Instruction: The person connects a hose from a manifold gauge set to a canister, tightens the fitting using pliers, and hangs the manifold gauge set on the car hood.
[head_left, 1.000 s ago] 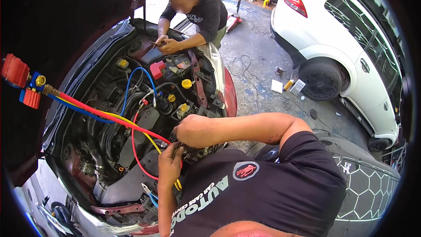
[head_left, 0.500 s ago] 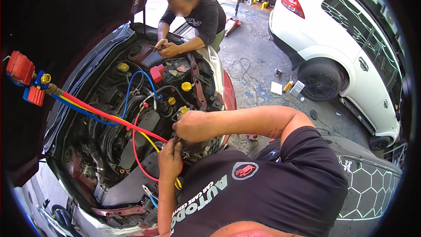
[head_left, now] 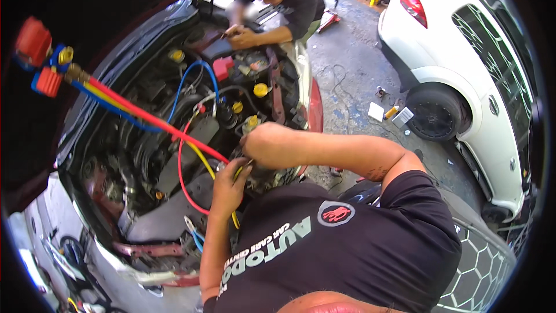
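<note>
My right hand is curled, fingers pointing down into the front of an open engine bay. Just below it, my left hand pinches with thumb and fingertips together. The two nearly touch, and whatever they grip is hidden behind my fingers. A thick red hose and a yellow hose run down to my left hand from a gauge manifold with red housings, at the left under the raised hood. A blue hose and a thinner red hose loop over the engine.
A co-worker in a dark shirt leans on the far fender, holding a phone. Yellow caps and a red battery terminal cover lie between us. To the right stands a white car; small boxes and cables lie on the floor.
My view has tilted and shifted, so the engine bay and manifold sit higher in the picture. Both hands stay close together at the same spot, their grip much the same.
</note>
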{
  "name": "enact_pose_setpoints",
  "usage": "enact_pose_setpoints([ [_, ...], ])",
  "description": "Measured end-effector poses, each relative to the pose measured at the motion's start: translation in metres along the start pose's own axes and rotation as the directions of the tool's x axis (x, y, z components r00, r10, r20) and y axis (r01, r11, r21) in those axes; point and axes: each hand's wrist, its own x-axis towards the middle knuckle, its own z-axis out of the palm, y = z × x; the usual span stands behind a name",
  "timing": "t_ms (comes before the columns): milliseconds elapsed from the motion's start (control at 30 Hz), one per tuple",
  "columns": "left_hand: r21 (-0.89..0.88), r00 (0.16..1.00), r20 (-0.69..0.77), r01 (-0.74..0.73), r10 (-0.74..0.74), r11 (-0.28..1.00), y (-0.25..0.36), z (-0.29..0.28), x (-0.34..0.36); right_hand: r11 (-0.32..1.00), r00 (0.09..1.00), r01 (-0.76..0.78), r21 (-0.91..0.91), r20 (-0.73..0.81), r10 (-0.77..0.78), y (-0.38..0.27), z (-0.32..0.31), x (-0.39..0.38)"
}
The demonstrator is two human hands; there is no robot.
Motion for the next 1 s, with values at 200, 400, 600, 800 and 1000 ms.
enact_pose_setpoints([
  [200,0.015,0.996,-0.070,-0.047,0.048,0.999,-0.004,0.006,0.006,0.966,0.995,0.036,0.256,-0.096,-0.012,0.014,-0.024,-0.013],
  [400,-0.014,0.998,-0.067,0.000,-0.001,1.000,-0.006,0.004,0.005,0.950,0.989,0.145,0.277,-0.038,-0.140,0.024,-0.021,-0.010],
  [600,-0.006,0.996,0.016,0.082,-0.082,0.997,0.010,0.000,0.002,0.973,0.996,0.081,0.216,-0.051,-0.071,0.014,-0.022,-0.003],
  [800,-0.026,0.982,0.032,0.188,-0.187,0.982,0.009,0.001,0.002,0.987,0.996,0.006,0.158,-0.091,0.008,0.002,-0.021,-0.003],
  [1000,0.278,0.923,-0.189,-0.276,0.334,0.920,-0.027,0.011,0.006,0.996,0.997,0.077,0.042,-0.028,-0.076,0.010,-0.013,-0.003],
])
